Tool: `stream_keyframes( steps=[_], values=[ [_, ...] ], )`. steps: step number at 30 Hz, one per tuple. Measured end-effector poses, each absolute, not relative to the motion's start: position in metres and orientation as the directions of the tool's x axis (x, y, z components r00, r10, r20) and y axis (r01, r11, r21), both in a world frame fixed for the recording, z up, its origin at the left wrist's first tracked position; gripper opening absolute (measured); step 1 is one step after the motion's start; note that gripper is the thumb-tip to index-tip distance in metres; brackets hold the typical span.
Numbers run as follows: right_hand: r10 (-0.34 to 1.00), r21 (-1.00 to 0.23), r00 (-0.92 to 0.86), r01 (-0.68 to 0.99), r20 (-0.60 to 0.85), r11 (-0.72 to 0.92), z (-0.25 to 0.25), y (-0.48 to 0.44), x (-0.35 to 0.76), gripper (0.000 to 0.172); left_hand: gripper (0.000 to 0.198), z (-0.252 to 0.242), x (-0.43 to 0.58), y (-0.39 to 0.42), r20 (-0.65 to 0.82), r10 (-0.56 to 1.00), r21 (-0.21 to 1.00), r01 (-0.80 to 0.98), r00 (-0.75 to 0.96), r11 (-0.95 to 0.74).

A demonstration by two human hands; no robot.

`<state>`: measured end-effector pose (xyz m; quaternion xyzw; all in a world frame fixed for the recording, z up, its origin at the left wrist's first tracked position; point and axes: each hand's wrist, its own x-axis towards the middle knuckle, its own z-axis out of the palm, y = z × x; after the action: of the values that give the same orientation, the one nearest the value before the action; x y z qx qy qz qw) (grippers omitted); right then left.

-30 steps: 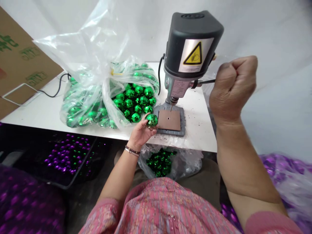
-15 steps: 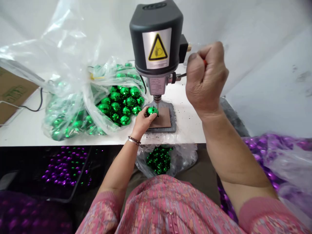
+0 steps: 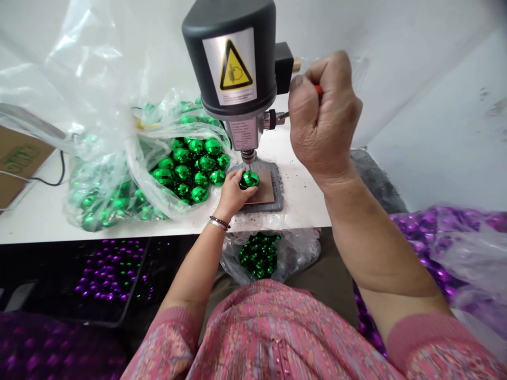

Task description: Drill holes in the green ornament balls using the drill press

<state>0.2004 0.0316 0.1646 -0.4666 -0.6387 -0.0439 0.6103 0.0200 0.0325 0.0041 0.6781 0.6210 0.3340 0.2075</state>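
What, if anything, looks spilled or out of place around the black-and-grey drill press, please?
Small dark specks lie scattered on the white tabletop around the grey rectangular base of the drill press, looking like stray debris against the pale surface. Nothing else stands out.

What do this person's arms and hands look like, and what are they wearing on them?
Both the left hand and right hand are gloveless, with bare forearms. The sleeves are short and pink, with a multicoloured streaky pattern and plainer pink cuffs. The left wrist wears a dark beaded bracelet and a silvery band; none shows on the right.
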Motion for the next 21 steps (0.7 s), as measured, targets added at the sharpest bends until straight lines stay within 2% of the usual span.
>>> stream_keyframes(
  steps=[6,11,21],
  values=[
    [0.550,-0.513,0.160,0.633,0.819,0.580,0.164,0.027,0.201,0.021,0.064,0.008,0.028,0.032,0.186,0.981,0.692,0.701,0.055,-0.170],
    [0.498,-0.481,0.165,0.626,0.851,0.614,0.158,0.026,0.200,0.022,0.064,0.007,0.030,0.030,0.184,0.982,0.703,0.690,0.054,-0.169],
    [0.528,-0.438,0.116,0.718,0.841,0.540,0.122,0.011,0.209,0.015,0.066,-0.002,0.029,0.032,0.210,0.976,0.706,0.681,0.064,-0.197]
  ],
)
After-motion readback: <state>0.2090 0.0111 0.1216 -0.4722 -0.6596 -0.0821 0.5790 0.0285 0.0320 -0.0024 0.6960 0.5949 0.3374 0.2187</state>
